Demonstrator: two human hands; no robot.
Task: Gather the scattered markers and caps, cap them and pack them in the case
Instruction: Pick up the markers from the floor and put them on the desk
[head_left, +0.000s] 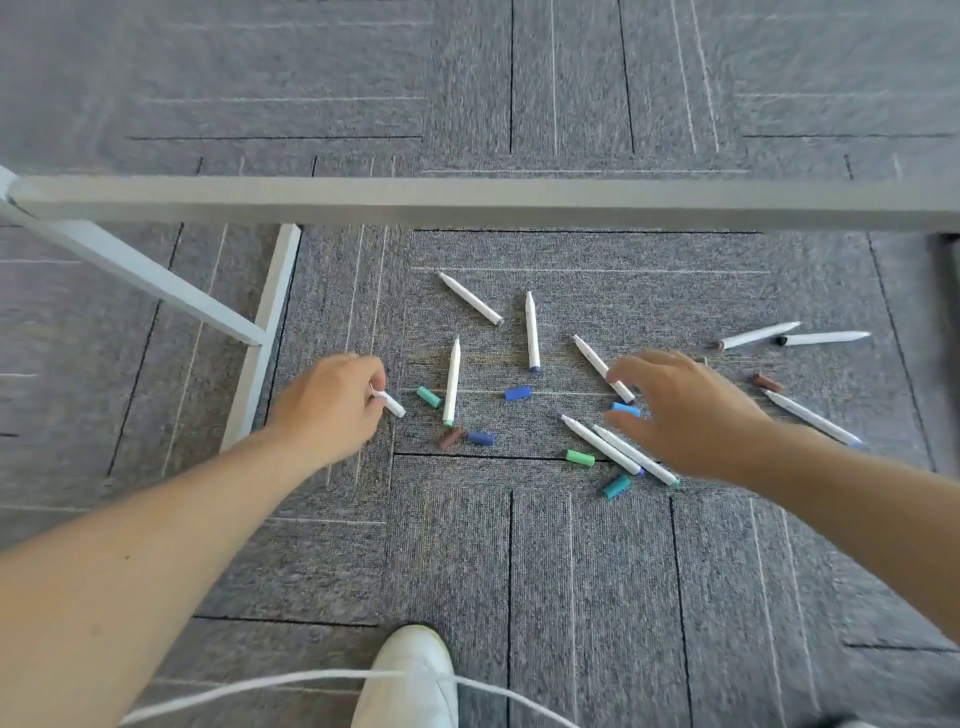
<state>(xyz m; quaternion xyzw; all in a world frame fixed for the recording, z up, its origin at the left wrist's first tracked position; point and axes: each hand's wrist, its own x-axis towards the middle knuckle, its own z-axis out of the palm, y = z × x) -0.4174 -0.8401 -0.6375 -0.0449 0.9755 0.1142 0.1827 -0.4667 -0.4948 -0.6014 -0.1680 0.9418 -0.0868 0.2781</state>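
Observation:
Several white markers lie scattered on the grey carpet, among them one (451, 383) beside my left hand and a pair (618, 450) under my right hand. Loose caps lie between them: teal (428, 396), blue (518, 393), brown (450, 437), dark blue (481, 438), green (580, 458), light blue (625, 409). My left hand (330, 408) pinches the end of a white marker (392, 403) at the carpet. My right hand (680, 410) hovers with spread fingers over the light blue cap and another marker (602, 368). No case is in view.
A grey metal bar (467, 200) crosses the view above the markers, with a white frame leg (260, 343) at the left. More markers (756, 335) and a brown cap (767, 383) lie at the right. My white shoe (410, 675) stands at the bottom.

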